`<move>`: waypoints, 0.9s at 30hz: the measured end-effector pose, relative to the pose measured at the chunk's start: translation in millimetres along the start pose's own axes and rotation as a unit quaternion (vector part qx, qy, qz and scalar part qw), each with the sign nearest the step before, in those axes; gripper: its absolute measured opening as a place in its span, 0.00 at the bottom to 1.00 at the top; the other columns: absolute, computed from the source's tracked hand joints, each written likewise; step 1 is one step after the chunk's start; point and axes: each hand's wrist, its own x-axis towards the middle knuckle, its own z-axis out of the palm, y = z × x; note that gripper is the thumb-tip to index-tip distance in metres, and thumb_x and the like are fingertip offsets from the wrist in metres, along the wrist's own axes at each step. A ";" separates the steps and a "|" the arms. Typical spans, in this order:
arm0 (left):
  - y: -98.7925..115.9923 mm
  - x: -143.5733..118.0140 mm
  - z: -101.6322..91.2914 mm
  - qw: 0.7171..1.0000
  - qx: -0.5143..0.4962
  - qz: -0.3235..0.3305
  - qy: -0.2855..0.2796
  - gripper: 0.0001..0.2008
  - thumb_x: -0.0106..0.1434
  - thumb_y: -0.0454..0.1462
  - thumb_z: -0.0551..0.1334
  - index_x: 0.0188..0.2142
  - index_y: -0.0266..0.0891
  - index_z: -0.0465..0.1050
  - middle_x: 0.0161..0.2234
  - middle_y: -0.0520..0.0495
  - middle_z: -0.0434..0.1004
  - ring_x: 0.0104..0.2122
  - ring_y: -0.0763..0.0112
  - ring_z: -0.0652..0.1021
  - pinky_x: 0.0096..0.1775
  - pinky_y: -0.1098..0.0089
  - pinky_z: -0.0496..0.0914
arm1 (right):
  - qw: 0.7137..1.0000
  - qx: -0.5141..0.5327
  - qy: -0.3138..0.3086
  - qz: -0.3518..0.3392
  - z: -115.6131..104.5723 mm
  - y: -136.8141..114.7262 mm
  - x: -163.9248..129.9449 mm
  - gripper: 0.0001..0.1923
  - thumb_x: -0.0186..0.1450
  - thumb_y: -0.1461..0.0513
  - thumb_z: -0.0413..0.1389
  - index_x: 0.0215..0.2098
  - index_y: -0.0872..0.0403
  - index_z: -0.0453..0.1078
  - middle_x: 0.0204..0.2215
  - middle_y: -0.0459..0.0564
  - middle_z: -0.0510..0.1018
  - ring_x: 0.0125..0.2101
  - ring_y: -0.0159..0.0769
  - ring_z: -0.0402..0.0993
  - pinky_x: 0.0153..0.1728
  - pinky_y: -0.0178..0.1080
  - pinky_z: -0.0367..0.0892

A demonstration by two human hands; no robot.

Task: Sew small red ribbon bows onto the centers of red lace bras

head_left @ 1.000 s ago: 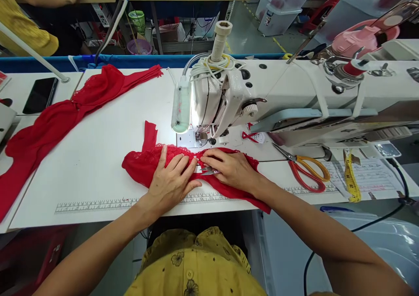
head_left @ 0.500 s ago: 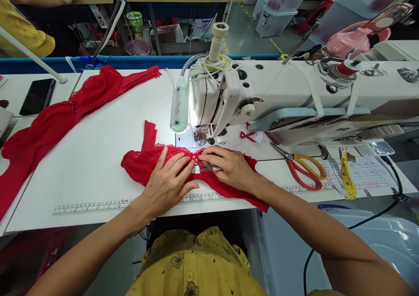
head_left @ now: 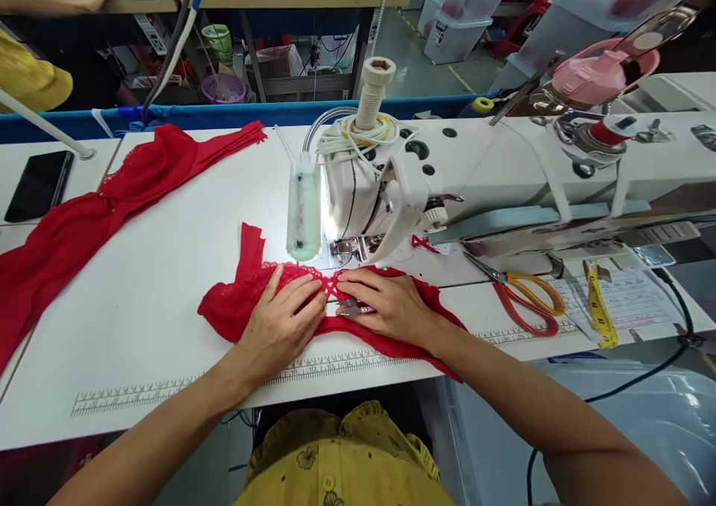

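A red lace bra (head_left: 224, 306) lies spread on the white sewing table, just in front of the sewing machine's needle area (head_left: 347, 250). My left hand (head_left: 286, 319) rests flat on its left cup, fingers stretched out. On the right cup lies my right hand (head_left: 394, 306), its fingertips pressing the lace. Tucked under the fingers of that hand is a pair of thread snips (head_left: 353, 309), blades pointing left; the handle is mostly hidden. Red criss-cross lacing (head_left: 332, 288) shows between the fingertips of both hands, at the centre of the bra.
Scissors with red and orange handles (head_left: 523, 297) lie at the right, beside a yellow tape measure (head_left: 600, 306) and a written sheet (head_left: 643, 304). Another red bra (head_left: 134, 181) stretches across the left, near a black phone (head_left: 39, 186). A person's arm (head_left: 50, 0) shows far left.
The camera view has shifted slightly. My fingertips have drawn apart a little, so the criss-cross lacing shows more clearly. The snips stay in my right hand.
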 end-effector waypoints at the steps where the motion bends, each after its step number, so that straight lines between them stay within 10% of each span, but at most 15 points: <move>1: 0.1 0.6 -0.3 1.000 -0.006 -0.002 0.000 0.13 0.68 0.32 0.60 0.51 0.35 0.74 0.52 0.39 0.79 0.55 0.56 0.76 0.65 0.41 0.56 | 1.000 0.001 0.001 0.000 0.3 0.2 0.1 0.15 0.70 0.54 0.56 0.50 0.53 0.73 0.52 0.50 0.79 0.45 0.35 0.79 0.28 0.33 0.70; 27: 1.5 7.1 -6.1 1.000 -0.017 -0.011 -0.023 0.12 0.68 0.32 0.60 0.50 0.34 0.74 0.51 0.38 0.79 0.54 0.55 0.77 0.66 0.35 0.46 | 0.999 0.005 -0.031 0.015 -4.5 0.5 1.2 0.16 0.71 0.54 0.54 0.52 0.53 0.73 0.53 0.50 0.79 0.41 0.34 0.80 0.27 0.33 0.68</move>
